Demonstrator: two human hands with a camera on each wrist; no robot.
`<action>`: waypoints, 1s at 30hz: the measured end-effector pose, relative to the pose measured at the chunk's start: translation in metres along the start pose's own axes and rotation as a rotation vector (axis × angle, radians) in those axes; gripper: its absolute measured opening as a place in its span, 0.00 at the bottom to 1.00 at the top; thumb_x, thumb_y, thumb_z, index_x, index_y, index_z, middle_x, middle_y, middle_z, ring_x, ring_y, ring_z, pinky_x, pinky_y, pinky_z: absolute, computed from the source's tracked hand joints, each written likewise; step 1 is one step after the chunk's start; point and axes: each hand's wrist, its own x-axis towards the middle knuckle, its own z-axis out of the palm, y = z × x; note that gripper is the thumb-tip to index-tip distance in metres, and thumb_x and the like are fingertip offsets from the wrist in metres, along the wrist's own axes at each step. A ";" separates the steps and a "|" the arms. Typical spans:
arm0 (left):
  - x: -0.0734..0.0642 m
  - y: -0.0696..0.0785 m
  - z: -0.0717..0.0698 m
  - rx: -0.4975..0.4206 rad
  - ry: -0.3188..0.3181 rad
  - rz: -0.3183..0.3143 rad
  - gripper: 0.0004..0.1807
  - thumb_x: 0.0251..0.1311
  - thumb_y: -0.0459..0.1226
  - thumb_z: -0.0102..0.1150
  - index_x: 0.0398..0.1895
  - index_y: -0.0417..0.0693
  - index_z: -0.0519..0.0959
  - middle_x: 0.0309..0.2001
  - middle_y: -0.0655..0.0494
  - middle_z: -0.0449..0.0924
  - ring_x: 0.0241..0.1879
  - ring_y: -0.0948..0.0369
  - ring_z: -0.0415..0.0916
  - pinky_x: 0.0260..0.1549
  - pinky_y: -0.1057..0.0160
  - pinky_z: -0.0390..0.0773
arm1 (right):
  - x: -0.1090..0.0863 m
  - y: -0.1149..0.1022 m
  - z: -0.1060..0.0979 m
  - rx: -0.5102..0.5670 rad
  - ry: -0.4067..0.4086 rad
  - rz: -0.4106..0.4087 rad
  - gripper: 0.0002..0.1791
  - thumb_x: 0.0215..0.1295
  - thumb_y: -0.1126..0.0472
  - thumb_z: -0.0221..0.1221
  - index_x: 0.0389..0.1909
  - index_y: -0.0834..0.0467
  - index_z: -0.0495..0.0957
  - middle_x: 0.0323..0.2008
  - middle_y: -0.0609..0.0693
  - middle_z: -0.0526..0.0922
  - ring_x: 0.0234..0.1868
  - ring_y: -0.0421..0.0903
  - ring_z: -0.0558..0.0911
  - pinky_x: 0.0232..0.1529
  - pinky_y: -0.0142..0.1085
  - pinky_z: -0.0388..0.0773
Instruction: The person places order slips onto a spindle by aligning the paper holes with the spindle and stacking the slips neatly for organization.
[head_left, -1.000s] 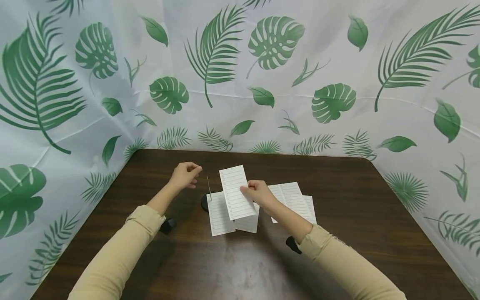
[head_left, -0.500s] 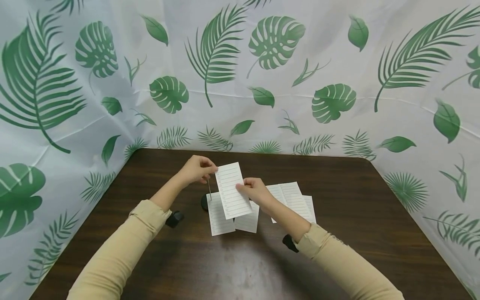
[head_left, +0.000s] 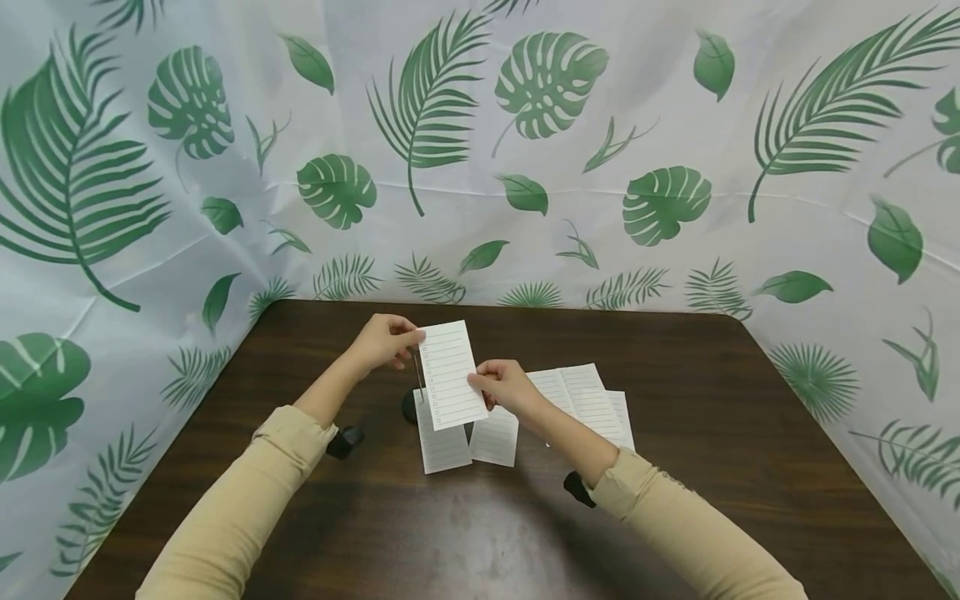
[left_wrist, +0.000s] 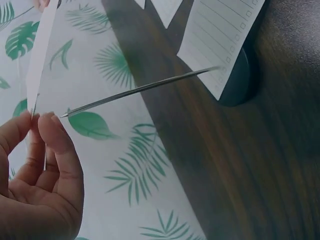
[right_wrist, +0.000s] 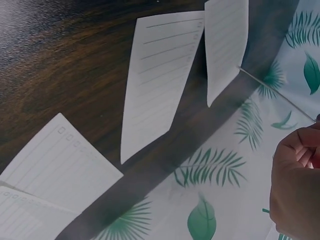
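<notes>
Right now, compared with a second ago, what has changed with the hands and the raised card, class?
The left hand has moved right and now pinches the upper left corner of the raised card; a second ago it was apart. The right hand, keeping its grip, has shifted the card leftward. The metal spike, the card at its foot and the cards on the right stay put.

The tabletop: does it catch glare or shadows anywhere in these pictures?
Head view: a pale sheen on the tabletop near the bottom middle, a darker shadow beside the right sleeve; left wrist view: grainy sheen at upper right; right wrist view: similar sheen at upper left.
</notes>
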 end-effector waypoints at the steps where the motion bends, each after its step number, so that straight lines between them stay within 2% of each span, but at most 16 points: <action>1: -0.001 0.000 0.000 -0.005 0.000 -0.012 0.16 0.64 0.39 0.56 0.44 0.32 0.77 0.36 0.43 0.79 0.26 0.61 0.75 0.24 0.64 0.84 | 0.000 -0.001 0.001 -0.005 0.002 0.001 0.10 0.67 0.66 0.53 0.36 0.71 0.75 0.16 0.43 0.75 0.17 0.39 0.68 0.21 0.27 0.69; 4: -0.003 -0.002 -0.001 -0.009 0.002 -0.036 0.17 0.63 0.40 0.58 0.45 0.33 0.77 0.36 0.44 0.79 0.28 0.59 0.76 0.23 0.67 0.83 | 0.001 -0.004 0.003 -0.005 -0.002 0.006 0.11 0.68 0.66 0.53 0.38 0.72 0.75 0.15 0.43 0.74 0.17 0.39 0.68 0.21 0.28 0.69; 9: -0.003 -0.005 -0.002 0.004 0.003 -0.051 0.16 0.61 0.40 0.60 0.43 0.34 0.78 0.32 0.53 0.77 0.28 0.58 0.75 0.23 0.67 0.82 | 0.002 -0.006 0.005 -0.002 -0.001 0.005 0.11 0.68 0.65 0.53 0.37 0.72 0.75 0.15 0.42 0.73 0.17 0.38 0.68 0.22 0.28 0.70; 16: -0.003 -0.006 -0.002 0.004 0.013 -0.063 0.16 0.61 0.38 0.59 0.43 0.32 0.77 0.35 0.46 0.77 0.29 0.58 0.76 0.24 0.65 0.84 | 0.006 -0.005 0.007 -0.007 0.001 -0.003 0.09 0.67 0.66 0.53 0.35 0.71 0.75 0.15 0.43 0.73 0.17 0.38 0.69 0.23 0.28 0.70; 22: -0.004 -0.008 -0.002 0.011 0.021 -0.083 0.15 0.61 0.38 0.59 0.43 0.32 0.77 0.35 0.46 0.76 0.30 0.56 0.76 0.27 0.61 0.85 | 0.008 -0.004 0.009 -0.018 -0.002 -0.006 0.10 0.67 0.65 0.54 0.36 0.71 0.75 0.14 0.43 0.72 0.17 0.38 0.69 0.22 0.27 0.70; 30: -0.007 -0.013 0.000 -0.015 0.025 -0.099 0.16 0.62 0.37 0.58 0.46 0.31 0.77 0.37 0.44 0.76 0.28 0.59 0.75 0.25 0.64 0.84 | 0.006 -0.003 0.014 -0.033 0.011 0.010 0.09 0.67 0.65 0.54 0.36 0.70 0.76 0.14 0.43 0.72 0.17 0.39 0.70 0.21 0.27 0.71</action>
